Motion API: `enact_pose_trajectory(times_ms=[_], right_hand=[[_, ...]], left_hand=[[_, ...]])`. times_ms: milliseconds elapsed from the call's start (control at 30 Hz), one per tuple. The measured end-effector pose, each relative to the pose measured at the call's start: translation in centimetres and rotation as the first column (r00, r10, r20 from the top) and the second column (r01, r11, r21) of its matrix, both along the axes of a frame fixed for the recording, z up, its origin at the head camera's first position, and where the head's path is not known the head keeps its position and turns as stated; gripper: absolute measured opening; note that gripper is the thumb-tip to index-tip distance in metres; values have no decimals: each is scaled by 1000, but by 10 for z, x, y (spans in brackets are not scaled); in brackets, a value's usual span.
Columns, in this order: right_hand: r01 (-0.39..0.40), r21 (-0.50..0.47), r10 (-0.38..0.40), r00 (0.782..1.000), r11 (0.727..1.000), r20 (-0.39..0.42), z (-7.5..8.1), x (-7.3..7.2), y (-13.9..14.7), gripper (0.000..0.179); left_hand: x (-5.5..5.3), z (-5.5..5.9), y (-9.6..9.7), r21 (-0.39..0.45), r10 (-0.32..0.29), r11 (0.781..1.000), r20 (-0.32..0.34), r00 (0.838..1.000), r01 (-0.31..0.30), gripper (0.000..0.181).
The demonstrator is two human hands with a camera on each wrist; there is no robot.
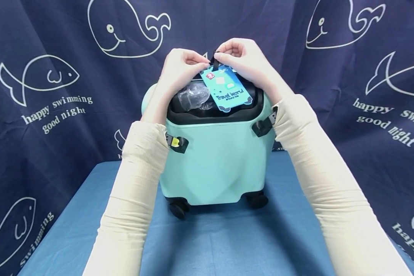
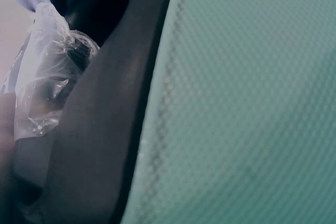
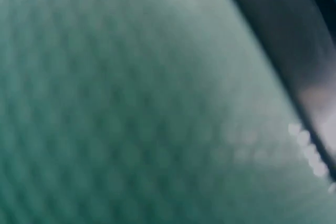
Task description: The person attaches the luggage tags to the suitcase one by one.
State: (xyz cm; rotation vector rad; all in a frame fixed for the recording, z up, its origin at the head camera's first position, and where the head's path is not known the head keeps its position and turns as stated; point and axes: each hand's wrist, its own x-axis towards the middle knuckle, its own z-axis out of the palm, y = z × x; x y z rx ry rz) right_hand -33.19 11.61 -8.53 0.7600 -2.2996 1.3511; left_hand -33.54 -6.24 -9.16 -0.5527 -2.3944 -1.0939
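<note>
A blue luggage tag (image 1: 229,90), printed "Travel World", hangs on a short black strap (image 1: 215,65) over the top of a mint-green suitcase (image 1: 214,161). My left hand (image 1: 181,69) pinches the strap from the left, close to the tag's upper corner. From the right, thumb and finger of my right hand (image 1: 246,59) pinch the same strap near its upper end. Behind the fingers, the exact shape of the strap is partly hidden. Both wrist views mostly show the suitcase's textured green shell (image 2: 252,98); the right one is blurred.
Crumpled clear plastic (image 1: 194,96) wraps part of the suitcase's black top panel (image 1: 214,117). Black wheels (image 1: 178,209) stand on a blue cloth-covered table (image 1: 214,245). A dark blue curtain (image 1: 62,23) with whale and fish drawings hangs behind.
</note>
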Motion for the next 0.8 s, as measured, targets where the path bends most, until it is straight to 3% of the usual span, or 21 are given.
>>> enact_pose_trajectory(times_ms=[333,533,800], right_hand=[[-101,-20,101,994,995,42,-1,-2,3,15],[-83,-12,83,996,997,29,-1,-3,4,12],[-66,-89,69,997,994,27,-2,-2,2,8]], left_hand=[[-1,-1,2,-3,-3,1000,-2,1000,3,18],[-1,0,3,12,-17,1000,-2,1000,17,18],[0,1,1,21,-34,999,38,999,33,18]])
